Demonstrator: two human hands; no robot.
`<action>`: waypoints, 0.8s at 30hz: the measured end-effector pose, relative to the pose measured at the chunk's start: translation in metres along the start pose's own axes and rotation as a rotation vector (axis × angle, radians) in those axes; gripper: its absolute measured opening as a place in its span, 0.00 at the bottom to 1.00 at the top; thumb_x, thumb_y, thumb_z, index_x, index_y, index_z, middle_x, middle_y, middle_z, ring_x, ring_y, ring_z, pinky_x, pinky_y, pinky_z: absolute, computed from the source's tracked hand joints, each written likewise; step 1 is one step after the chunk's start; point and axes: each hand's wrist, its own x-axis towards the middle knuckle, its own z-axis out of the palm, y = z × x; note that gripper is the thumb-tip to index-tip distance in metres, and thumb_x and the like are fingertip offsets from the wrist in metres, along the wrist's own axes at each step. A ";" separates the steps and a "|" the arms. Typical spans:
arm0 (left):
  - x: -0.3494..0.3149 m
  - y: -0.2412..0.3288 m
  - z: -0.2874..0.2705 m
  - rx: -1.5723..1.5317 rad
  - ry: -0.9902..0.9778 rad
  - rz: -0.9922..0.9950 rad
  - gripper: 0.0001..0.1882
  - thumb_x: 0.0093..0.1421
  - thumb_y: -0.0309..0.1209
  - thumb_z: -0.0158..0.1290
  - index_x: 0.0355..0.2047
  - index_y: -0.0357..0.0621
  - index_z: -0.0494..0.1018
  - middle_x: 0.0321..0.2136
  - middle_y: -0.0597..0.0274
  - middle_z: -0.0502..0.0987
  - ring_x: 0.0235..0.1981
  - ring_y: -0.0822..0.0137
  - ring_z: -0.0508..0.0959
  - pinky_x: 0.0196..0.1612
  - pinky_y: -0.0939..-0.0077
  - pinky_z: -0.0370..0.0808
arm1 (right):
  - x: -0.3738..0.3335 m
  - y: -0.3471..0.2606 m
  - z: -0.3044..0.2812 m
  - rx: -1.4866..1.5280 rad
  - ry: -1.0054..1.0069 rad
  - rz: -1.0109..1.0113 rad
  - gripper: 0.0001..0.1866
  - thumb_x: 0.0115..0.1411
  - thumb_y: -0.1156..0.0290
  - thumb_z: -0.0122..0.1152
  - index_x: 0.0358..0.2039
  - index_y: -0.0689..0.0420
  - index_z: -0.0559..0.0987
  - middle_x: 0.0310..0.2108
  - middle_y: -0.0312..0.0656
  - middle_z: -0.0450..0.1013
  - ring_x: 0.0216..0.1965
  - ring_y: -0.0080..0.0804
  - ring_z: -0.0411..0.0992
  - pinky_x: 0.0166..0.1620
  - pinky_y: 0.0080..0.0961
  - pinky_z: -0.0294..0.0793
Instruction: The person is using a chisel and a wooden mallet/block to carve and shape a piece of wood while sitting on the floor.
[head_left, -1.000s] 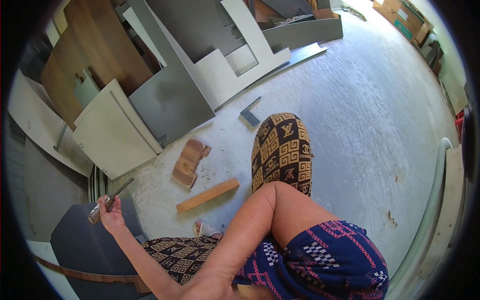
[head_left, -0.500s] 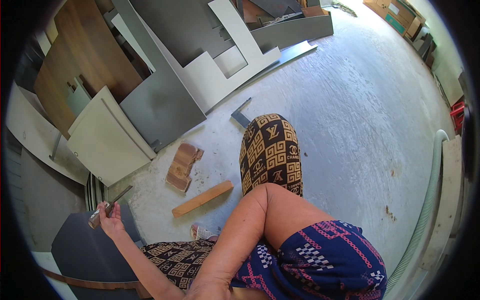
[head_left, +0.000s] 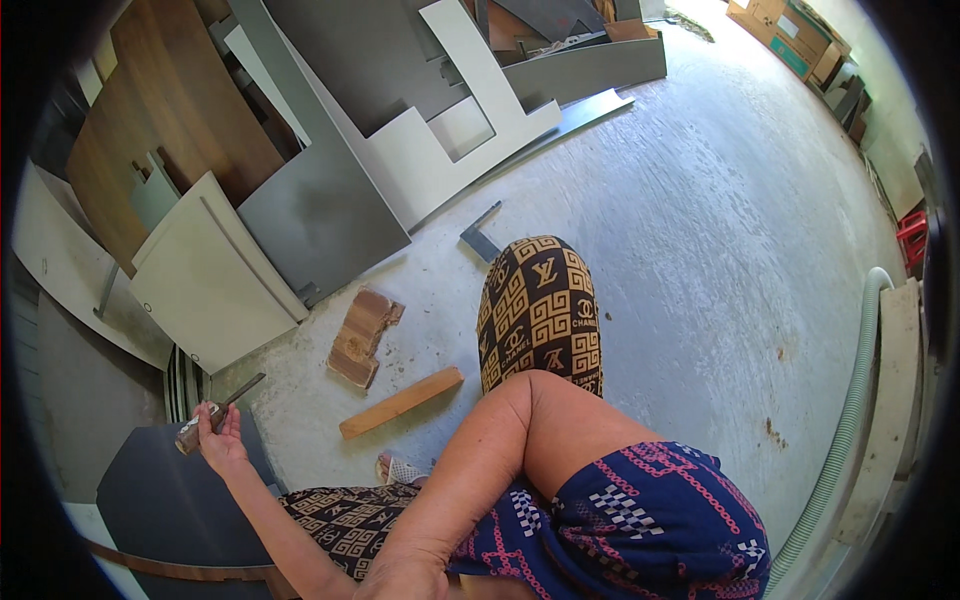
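Observation:
My left hand [head_left: 222, 440] is raised out to the left, its fingers closed round the handle of a chisel [head_left: 244, 389]. The chisel has a worn brown handle and a narrow dark metal blade tilted up and to the right. My right arm is bent at the elbow across my raised knee, its forearm running down to the lower edge. Only the base of my right hand [head_left: 405, 578] shows there, its fingers hidden. On the floor between my left hand and knee lie a light wooden block [head_left: 402, 402] and a broken brown board piece [head_left: 362, 338].
A dark metal square [head_left: 480, 235] rests on the floor beyond my knee. Grey, white and brown panels [head_left: 325, 205] lean and lie in a stack at left and back. A ribbed hose [head_left: 845, 450] runs along the right, with cardboard boxes [head_left: 790, 40] at the far right.
The view has shifted very slightly. My left hand still holds the chisel at nearly the same place, and the wood pieces have not moved on the floor.

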 end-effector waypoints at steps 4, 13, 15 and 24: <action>-0.002 0.000 0.002 -0.002 0.011 0.001 0.17 0.56 0.31 0.60 0.45 0.44 0.71 0.43 0.58 0.75 0.38 0.51 0.78 0.42 0.65 0.79 | 0.004 -0.005 -0.017 -0.046 -0.011 0.069 0.43 0.66 0.39 0.35 0.64 0.67 0.53 0.60 0.54 0.61 0.57 0.34 0.67 0.58 0.30 0.66; 0.029 0.001 -0.049 -0.026 -0.001 0.034 0.16 0.58 0.31 0.58 0.45 0.40 0.70 0.41 0.56 0.75 0.39 0.52 0.77 0.41 0.64 0.81 | 0.025 0.021 -0.100 -0.141 -0.083 -0.151 0.39 0.66 0.43 0.36 0.63 0.66 0.54 0.58 0.53 0.63 0.56 0.34 0.68 0.57 0.30 0.67; 0.016 -0.006 -0.011 0.065 0.003 0.050 0.17 0.57 0.31 0.59 0.45 0.40 0.70 0.39 0.57 0.75 0.39 0.52 0.77 0.40 0.63 0.81 | 0.055 0.029 -0.200 -0.204 -0.109 -0.314 0.37 0.67 0.46 0.36 0.62 0.66 0.56 0.57 0.52 0.63 0.55 0.35 0.67 0.56 0.30 0.68; 0.026 0.011 -0.053 -0.076 -0.029 -0.124 0.17 0.58 0.32 0.59 0.45 0.42 0.69 0.40 0.57 0.74 0.39 0.51 0.78 0.40 0.63 0.81 | 0.044 0.039 -0.240 -0.109 -0.514 -0.739 0.26 0.68 0.58 0.39 0.59 0.65 0.61 0.52 0.50 0.66 0.54 0.37 0.67 0.53 0.32 0.70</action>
